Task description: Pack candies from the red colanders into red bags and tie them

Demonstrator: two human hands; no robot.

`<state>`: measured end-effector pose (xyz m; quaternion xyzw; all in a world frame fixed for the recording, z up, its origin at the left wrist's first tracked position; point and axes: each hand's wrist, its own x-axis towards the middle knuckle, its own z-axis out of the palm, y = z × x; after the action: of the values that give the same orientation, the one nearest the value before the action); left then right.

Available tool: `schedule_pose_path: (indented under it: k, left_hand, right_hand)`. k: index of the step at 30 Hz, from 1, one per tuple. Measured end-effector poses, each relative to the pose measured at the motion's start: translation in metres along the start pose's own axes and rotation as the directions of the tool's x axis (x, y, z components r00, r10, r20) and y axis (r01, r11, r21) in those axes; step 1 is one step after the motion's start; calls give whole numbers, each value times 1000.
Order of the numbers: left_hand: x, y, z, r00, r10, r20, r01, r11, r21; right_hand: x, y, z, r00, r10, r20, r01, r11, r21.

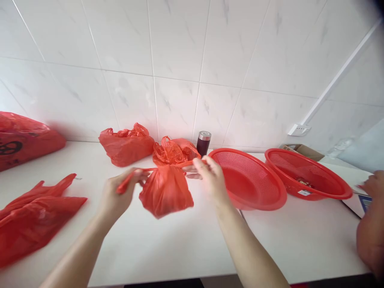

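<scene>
A small red plastic bag [167, 192] hangs above the white table, its handles drawn out sideways. My left hand [121, 190] is closed around the left handle, whose loose end sticks out past the fingers. On the other side my right hand [210, 174] pinches the right handle, slightly blurred. What the bag holds is hidden, though its lower part bulges. Just behind it lies a crumpled red bag [174, 151]. A filled red bag [127, 146] sits further left against the wall.
Flat red bags [36, 220] lie at the left, below a large red bag [30, 140]. A dark tumbler [203, 144] stands by the wall. Right of it are a red perforated basket [249, 176] and another red basket [309, 174]. Another person's arm [372, 224] shows at the right edge.
</scene>
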<state>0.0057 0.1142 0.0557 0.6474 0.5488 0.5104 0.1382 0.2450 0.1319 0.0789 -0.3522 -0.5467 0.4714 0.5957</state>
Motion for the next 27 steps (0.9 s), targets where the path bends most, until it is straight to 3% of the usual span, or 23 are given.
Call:
schedule_pose_path:
  k: [2, 5, 10, 13, 16, 22, 24, 27]
  left_hand:
    - [-22, -17, -11, 996, -66, -52, 68, 996, 48]
    - [-47, -26, -13, 982, -187, -29, 189, 980, 61]
    - [-56, -8, 24, 990, -90, -112, 72, 985, -158]
    - [-57, 2, 45, 982, -190, -11, 174, 919, -355]
    - [-61, 5, 52, 945, -319, 71, 320, 860, -398]
    - [-67, -1, 50, 899, -438, 24, 404, 806, -433]
    - [-67, -6, 52, 893, -450, 25, 412, 793, -449]
    - [-66, -18, 59, 938, -344, 38, 331, 863, -382]
  right_hand:
    - [-1, 9, -11, 992, -11, -122, 16, 999, 36]
    - [0, 23, -16, 986, 23, -168, -15, 999, 49]
    - [-13, 59, 14, 974, -34, -224, 17, 997, -76]
    - [-37, 90, 34, 988, 25, -152, -65, 963, -262]
    - [-65, 111, 47, 990, 131, -60, -144, 905, -400]
    - [-100, 106, 50, 999, 49, -17, -51, 859, -509]
    - [-104, 107, 46, 994, 106, 17, -83, 854, -513]
    - [-102, 112, 35, 966, 242, 94, -186, 897, -401]
